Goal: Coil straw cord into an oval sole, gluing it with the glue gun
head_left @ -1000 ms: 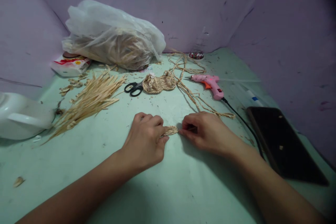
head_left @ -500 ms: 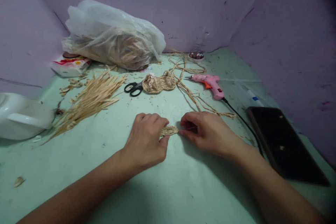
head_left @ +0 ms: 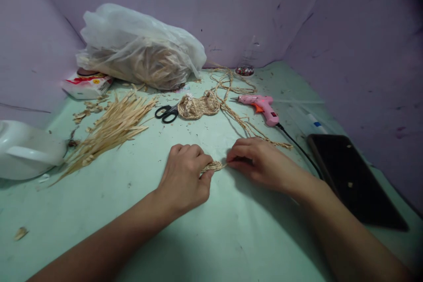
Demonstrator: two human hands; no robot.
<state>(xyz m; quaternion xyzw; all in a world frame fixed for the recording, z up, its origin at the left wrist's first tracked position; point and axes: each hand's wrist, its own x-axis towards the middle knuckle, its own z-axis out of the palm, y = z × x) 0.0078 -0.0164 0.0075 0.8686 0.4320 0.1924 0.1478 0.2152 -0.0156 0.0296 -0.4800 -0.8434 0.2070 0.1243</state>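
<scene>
My left hand (head_left: 187, 172) is closed around a small woven piece of straw braid (head_left: 214, 166), pinching it between thumb and forefinger; most of it is hidden under the palm. From its right end a thin straw strand (head_left: 224, 165) runs to my right hand (head_left: 256, 158), whose thumb and fingertips are pinched on it. Beyond the hands lies a woven straw piece (head_left: 198, 106) with two rounded lobes and a white beaded bit on it. Black-handled scissors (head_left: 167, 113) touch its left side.
A pink glue gun (head_left: 259, 105) with a black cord lies at right, near a dark tablet (head_left: 357, 180). Loose braided cord (head_left: 244, 125) trails beside it. Dry straw (head_left: 115, 125), a white jug (head_left: 28, 150), a plastic bag (head_left: 142, 48) and a bead dish (head_left: 244, 72) stand around.
My right hand has drawn slightly away from the left, and more of the strand shows between them. The braid's end looks narrower and tilted. The view has shifted a little.
</scene>
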